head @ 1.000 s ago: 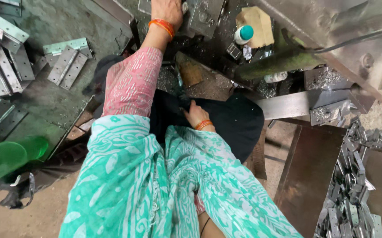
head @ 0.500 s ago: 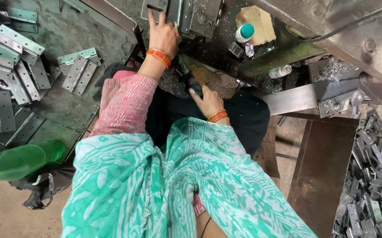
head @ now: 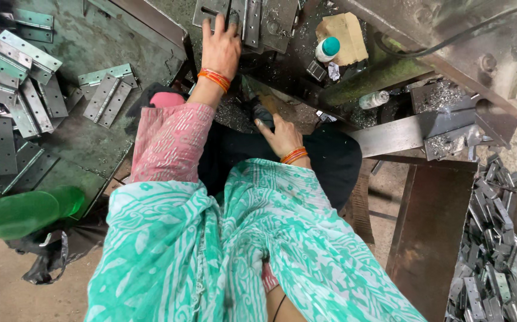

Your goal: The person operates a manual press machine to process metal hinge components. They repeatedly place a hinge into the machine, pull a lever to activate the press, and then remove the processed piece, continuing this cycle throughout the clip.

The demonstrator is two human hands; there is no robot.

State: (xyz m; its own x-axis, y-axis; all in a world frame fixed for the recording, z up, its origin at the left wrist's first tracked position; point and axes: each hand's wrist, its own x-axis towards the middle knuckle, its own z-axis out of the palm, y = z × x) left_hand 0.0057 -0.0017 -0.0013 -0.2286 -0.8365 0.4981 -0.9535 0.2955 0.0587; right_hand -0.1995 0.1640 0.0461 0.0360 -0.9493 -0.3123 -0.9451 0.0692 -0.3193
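My left hand (head: 221, 46) reaches forward with fingers spread and rests on a grey metal hinge plate (head: 247, 21) lying on the machine bed at the top of the view. My right hand (head: 279, 134) sits lower, near my lap, its fingers closed around a dark knob or handle (head: 262, 113). Both wrists carry orange bangles. A pink sleeve covers my left arm, and a teal patterned cloth lies over my lap.
Several grey hinges (head: 14, 89) lie scattered on the green bench (head: 85, 143) at left. A green plastic bottle (head: 26, 211) lies at lower left. A white bottle with a teal cap (head: 328, 49) stands by the machine. More hinges (head: 497, 238) are heaped at right, beside a rusty brown tray (head: 431, 232).
The view has tilted so my left hand sits lower in frame; it stays on the hinge plate. My right hand moved forward from my lap onto the dark knob.
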